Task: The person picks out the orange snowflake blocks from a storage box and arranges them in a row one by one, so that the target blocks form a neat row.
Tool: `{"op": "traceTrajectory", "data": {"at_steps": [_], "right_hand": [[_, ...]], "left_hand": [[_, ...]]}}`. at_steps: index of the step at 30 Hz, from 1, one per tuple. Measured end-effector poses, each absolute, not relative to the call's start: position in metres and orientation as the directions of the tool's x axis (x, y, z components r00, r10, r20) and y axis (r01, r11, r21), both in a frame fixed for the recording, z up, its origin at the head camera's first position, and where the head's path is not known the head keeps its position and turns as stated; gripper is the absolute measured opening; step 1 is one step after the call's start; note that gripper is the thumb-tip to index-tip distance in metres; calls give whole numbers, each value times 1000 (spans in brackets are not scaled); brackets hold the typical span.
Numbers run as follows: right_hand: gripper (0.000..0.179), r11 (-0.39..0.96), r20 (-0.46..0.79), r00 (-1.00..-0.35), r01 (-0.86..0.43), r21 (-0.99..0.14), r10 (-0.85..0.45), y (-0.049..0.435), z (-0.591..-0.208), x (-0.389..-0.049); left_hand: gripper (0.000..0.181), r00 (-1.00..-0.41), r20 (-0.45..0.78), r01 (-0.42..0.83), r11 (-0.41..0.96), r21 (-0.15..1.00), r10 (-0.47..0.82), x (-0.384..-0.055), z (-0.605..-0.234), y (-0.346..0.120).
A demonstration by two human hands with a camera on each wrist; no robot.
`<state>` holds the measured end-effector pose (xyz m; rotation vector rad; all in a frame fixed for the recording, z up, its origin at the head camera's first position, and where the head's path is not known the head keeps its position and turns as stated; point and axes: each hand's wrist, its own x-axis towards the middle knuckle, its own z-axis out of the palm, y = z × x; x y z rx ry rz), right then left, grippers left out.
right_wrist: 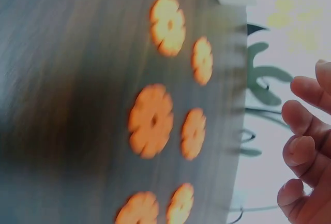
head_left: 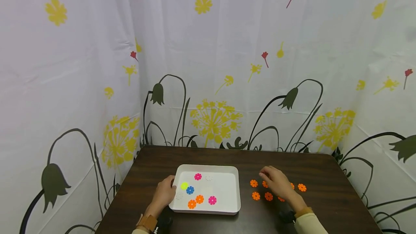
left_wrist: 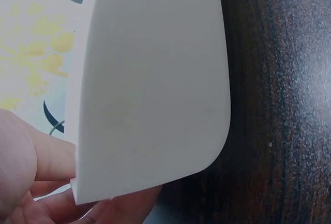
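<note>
A white tray (head_left: 224,190) lies on the table, holding several slotted, flower-shaped plastic discs: an orange disc (head_left: 192,204), a pink disc (head_left: 212,200), a blue disc (head_left: 190,190), a yellow-green disc (head_left: 184,185) and faint white discs (head_left: 209,178). At the tray's left side, my left hand (head_left: 164,192) grips its rim; the left wrist view shows the thumb at the rim and fingers passing behind the wall. My right hand (head_left: 277,181) hovers over the orange discs (right_wrist: 151,121) laid in two rows right of the tray. Its fingers are loosely bent, with nothing between them.
The dark brown wooden table (head_left: 152,161) ends at a back edge against a white curtain (head_left: 227,46) printed with flowers. Orange discs, among them one at the right end (head_left: 302,187), lie flat under and around the right hand, partly hidden by it.
</note>
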<state>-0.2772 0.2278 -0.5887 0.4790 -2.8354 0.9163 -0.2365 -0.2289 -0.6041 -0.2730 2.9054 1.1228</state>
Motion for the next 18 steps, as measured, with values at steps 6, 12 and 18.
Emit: {"op": "traceTrajectory", "data": {"at_steps": [6, 12, 18], "right_hand": [[7, 733, 238, -918, -397, -553, -317, 203, -584, -286], [5, 705, 251, -891, -453, -546, -378, 179, -576, -291], [7, 670, 271, -864, -502, -547, -425, 158, -571, -295]], "left_hand": [[41, -985, -76, -166, 730, 663, -156, -236, -602, -228], [42, -984, -86, -174, 728, 663, -157, -236, -603, -228], [42, -984, -80, -171, 728, 664, -159, -236, -603, -228]]}}
